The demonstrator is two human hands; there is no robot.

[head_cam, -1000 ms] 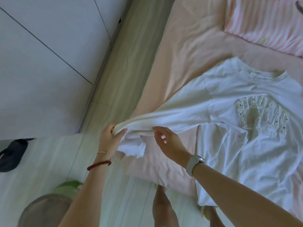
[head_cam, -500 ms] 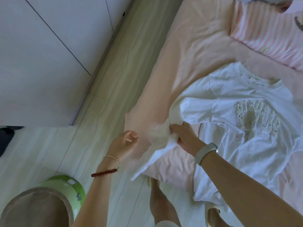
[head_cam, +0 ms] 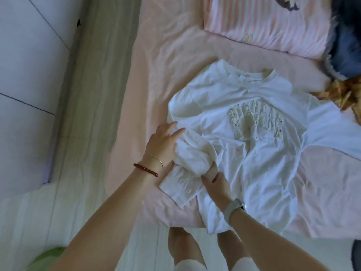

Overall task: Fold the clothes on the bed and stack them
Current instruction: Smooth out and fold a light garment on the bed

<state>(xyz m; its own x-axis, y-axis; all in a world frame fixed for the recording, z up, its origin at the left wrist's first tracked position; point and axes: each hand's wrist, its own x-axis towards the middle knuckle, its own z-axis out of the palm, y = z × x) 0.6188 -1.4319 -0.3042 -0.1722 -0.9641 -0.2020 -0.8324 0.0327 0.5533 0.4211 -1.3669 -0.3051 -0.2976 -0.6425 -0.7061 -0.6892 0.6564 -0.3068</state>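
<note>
White sweatshirt lies face up on the pink bed sheet, its neckline toward twelve o'clock and its hem hanging just over the bed edge at six, raised lettering across the chest. Reading from nine o'clock inward, the left hand comes first: its fingers are stretched out fairly straight and press flat on the shoulder fold of the near sleeve, pinning rather than gripping. Next, toward six o'clock, the right hand has thumb and fingers closed in a narrow pinch on the bunched sleeve just above the ribbed cuff, which lies on the sheet at the shirt's seven o'clock corner. I judge the step in hand to be laying this sleeve across the body; the far sleeve at three o'clock is spread out unfolded. The cloth looks light, soft and limp, wrinkling wherever it is gathered, so it should not slip from a pinch but will sag and bunch unless held taut at two points. Good places to take hold seem to be the thicker cuff and the shoulder seam, and later the hem corners. Further right, a striped pink garment lies at one o'clock, with a dark blue item and something orange-brown at two o'clock, well apart from the hands.
</note>
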